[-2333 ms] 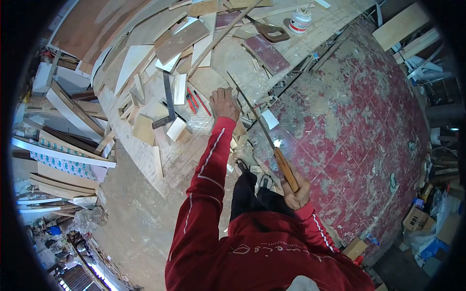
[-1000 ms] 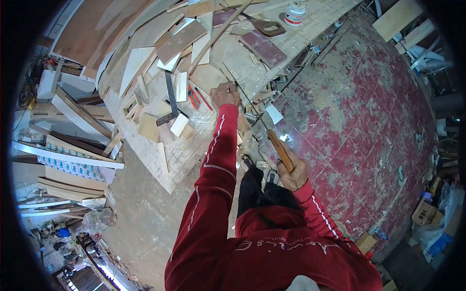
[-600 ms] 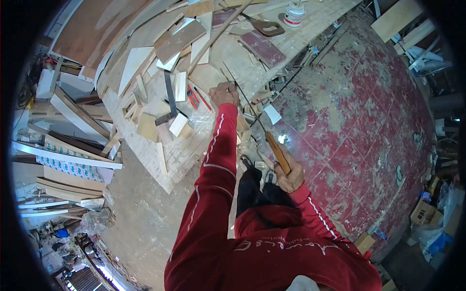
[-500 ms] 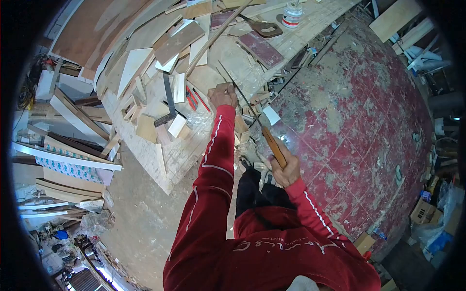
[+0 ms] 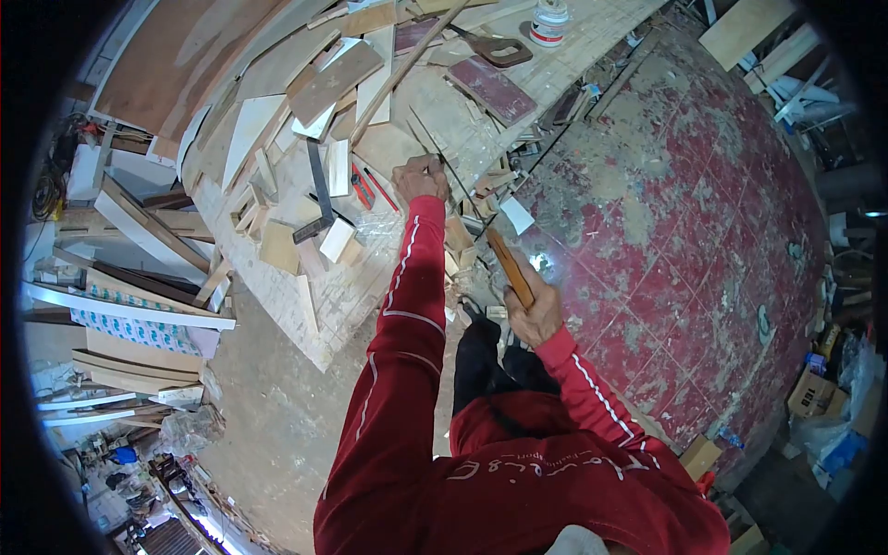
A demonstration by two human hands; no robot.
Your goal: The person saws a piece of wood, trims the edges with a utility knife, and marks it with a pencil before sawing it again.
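Observation:
My right hand (image 5: 535,313) is wrapped round the wooden handle of a saw (image 5: 511,268). The long thin blade, seen nearly edge-on, slants up and left across the table edge and passes close beside my left hand (image 5: 422,178). That hand is closed, with bent fingers, and presses down at the worktable (image 5: 370,277). What lies under its fingers is hidden. Just left of it are a red pencil-like stick (image 5: 381,189) and red-handled pliers (image 5: 362,188). A dark try square (image 5: 320,190) lies farther left among small wood blocks (image 5: 339,240).
Wood offcuts and boards (image 5: 335,83) cover the far part of the table. Another handsaw (image 5: 499,50) and a white tub (image 5: 549,23) stand near its far edge. Timber strips (image 5: 148,222) are stacked at left. A stained red tiled floor (image 5: 666,240) lies at right.
My right hand and the saw have shifted slightly forward and left, along the blade's line. My left hand keeps its place on the table. The whole view has shifted a little.

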